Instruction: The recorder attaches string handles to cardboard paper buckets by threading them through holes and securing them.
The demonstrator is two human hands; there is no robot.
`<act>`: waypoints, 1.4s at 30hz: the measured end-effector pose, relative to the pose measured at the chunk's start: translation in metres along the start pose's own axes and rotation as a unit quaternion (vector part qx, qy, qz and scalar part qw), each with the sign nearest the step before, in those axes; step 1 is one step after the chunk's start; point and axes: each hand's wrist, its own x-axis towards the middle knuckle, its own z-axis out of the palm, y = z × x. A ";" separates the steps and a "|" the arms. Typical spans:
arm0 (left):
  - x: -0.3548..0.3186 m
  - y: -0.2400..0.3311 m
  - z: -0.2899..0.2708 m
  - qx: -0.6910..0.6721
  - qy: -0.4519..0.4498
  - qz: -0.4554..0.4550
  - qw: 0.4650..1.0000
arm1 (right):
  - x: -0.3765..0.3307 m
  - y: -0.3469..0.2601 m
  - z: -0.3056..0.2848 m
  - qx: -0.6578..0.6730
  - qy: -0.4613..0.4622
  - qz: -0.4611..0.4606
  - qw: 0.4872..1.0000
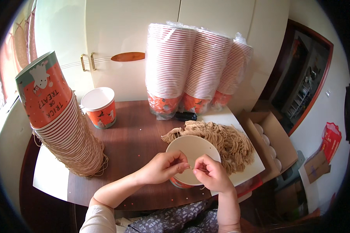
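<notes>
Low in the middle of the frame we have both hands over an orange paper cup (191, 155) that stands open-mouthed on the brown table (132, 139), touching our fingers at its near rim. Our left hand (162, 167) and right hand (212, 173) are each pinched nearly shut, thumb against forefinger, on a short length of tan string (191, 167) stretched between them just above the rim. We judge the step in hand to be fitting a string handle to this cup; whether the end is already through a hole we cannot tell. The next move seems to call for a fine, steady grip to knot or thread that end. Just behind the cup, right of centre, lies the heap of cut strings (221, 139); a leaning stack of strung cups (62, 124) fills the left.
</notes>
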 end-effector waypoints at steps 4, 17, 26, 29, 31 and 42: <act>0.000 -0.003 0.000 -0.020 -0.018 0.002 1.000 | 0.000 0.001 0.002 -0.007 -0.005 -0.003 1.000; 0.000 0.003 -0.001 -0.030 -0.036 -0.016 0.999 | 0.000 0.003 0.002 -0.034 0.010 -0.039 0.999; -0.001 0.008 -0.004 -0.015 -0.032 -0.054 0.998 | -0.001 -0.001 0.001 -0.050 0.018 -0.022 0.998; 0.000 0.007 -0.004 -0.024 -0.034 -0.030 0.999 | -0.001 -0.001 0.002 -0.040 0.024 -0.012 0.999; 0.000 0.005 -0.006 -0.005 -0.040 -0.018 0.999 | -0.001 -0.002 0.002 -0.054 0.012 -0.017 0.998; -0.002 0.004 -0.005 -0.063 -0.086 -0.022 0.994 | 0.000 -0.001 0.004 -0.026 0.024 -0.029 0.999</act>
